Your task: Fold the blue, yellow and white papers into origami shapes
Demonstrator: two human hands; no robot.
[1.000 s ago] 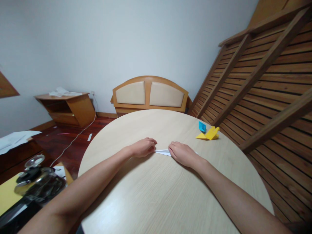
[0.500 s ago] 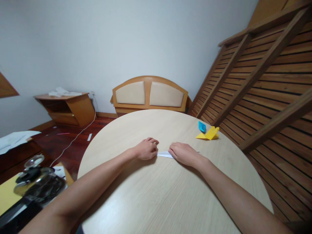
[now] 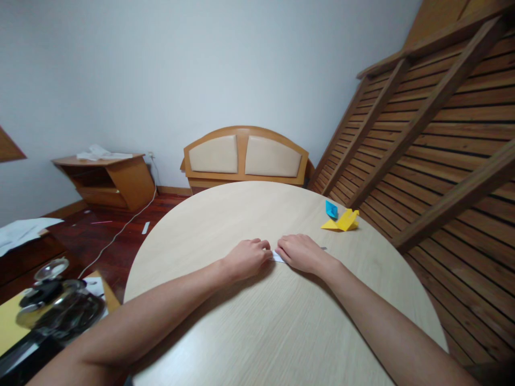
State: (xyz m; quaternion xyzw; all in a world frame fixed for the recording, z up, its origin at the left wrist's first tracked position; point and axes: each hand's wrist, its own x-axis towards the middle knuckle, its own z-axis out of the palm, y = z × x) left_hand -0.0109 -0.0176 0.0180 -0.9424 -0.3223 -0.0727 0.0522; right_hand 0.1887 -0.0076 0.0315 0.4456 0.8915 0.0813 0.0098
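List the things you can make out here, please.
Folded paper: 1, white, between hands, partly covered
Blue origami: 1, blue, table's far right
Yellow origami: 1, yellow, beside blue origami
Table: 1, pale wood, centre
Headboard: 1, tan and cream, beyond table
Slatted panel: 1, brown, right
Cabinet: 1, brown, left background
Crumpled paper: count unclear, white, atop cabinet
Papers: count unclear, white, left edge
Cable: 1, white, floor
Strip: 1, white, floor
Stick: 1, pink, floor
Glassware: count unclear, mostly clear, lower left
Unclear object: 1, black, lower left
Wall: 1, pale, background
Floor: 1, dark red, left
Left hand: 1, bare, at folded paper
Right hand: 1, bare, over folded paper
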